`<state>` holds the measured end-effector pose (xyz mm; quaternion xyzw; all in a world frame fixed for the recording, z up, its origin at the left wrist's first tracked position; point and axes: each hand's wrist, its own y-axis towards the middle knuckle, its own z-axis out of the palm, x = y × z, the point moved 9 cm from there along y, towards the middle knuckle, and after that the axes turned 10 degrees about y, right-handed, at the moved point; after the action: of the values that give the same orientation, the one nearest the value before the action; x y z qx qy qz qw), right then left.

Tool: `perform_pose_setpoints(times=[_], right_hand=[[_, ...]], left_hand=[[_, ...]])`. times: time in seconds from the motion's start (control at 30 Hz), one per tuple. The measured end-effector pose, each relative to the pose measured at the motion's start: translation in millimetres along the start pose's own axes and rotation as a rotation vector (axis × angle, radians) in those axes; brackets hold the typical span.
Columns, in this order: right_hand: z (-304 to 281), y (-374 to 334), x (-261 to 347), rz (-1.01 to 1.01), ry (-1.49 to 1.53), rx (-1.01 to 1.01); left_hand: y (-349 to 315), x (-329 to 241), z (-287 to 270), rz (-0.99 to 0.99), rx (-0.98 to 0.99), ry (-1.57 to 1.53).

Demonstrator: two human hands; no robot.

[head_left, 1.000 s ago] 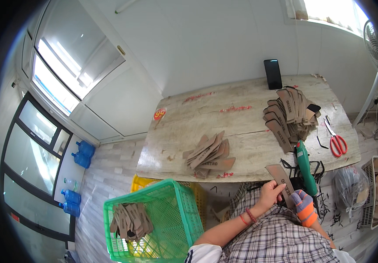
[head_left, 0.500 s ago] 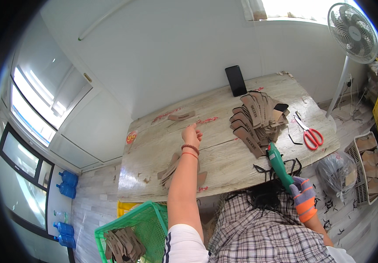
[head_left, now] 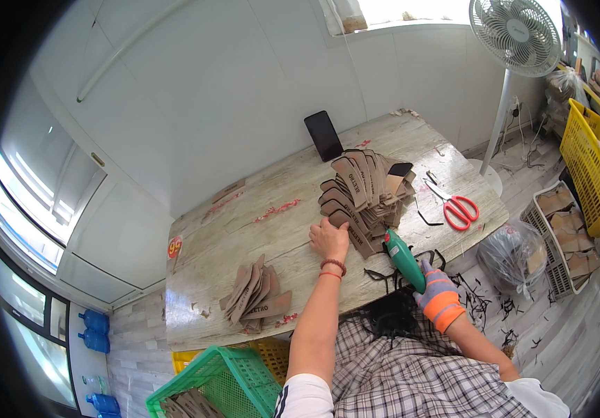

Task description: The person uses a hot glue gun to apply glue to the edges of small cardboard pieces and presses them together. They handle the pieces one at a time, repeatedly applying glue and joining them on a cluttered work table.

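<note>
Brown flat strips, fanned and overlapping: big pile [head_left: 366, 184] on the worn wooden table [head_left: 279, 244]. I have the bare left hand [head_left: 329, 239] at the big pile's near-left edge, thumb and fingers at the end of one strip; pinching or just touching, I can't tell from here. Beaded bracelet [head_left: 333, 265] on that wrist. Gloved right hand [head_left: 440, 298], orange and purple-grey, I read as wrapped on the lower end of a green tool [head_left: 404, 258], whose top end sits just beside the big pile, near side. Black scraps [head_left: 376, 276] by the tool, nearer me than the big pile.

Red-handled scissors [head_left: 447, 198] right of the big pile. Black phone [head_left: 323, 136] upright just behind it. Smaller pile [head_left: 254, 296] of brown strips, left of and nearer than the big pile; one loose strip [head_left: 228, 190] well to its left, at the table's back.

Farther out I get: green crate [head_left: 254, 376] with brown strips inside, near-left of the big pile, well apart; clear bag [head_left: 512, 258], pale crate [head_left: 550, 254] of brown pieces and yellow crate [head_left: 596, 174], all right of the big pile; white fan [head_left: 516, 35] behind-right of it.
</note>
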<state>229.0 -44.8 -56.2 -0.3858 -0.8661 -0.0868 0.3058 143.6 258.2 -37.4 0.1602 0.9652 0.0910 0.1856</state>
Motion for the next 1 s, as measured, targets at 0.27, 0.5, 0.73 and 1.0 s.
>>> perform_pose_setpoints(times=[0.27,0.5,0.73,1.0], right_hand=[[12,17,-31,0.006,0.443,0.149],[-16,26,-15,0.13,0.265,0.11],[-12,18,-23,0.094,0.785,0.146],[-24,-31,-7,0.143,1.03,0.274]], left_hand=[[7,6,-3,0.006,-0.009,-0.104],[-17,41,12,-0.069,0.039,-1.219],[-77,45,-31,-0.336,0.272,-1.82],[-126,25,-48,-0.339,0.352,-1.651]])
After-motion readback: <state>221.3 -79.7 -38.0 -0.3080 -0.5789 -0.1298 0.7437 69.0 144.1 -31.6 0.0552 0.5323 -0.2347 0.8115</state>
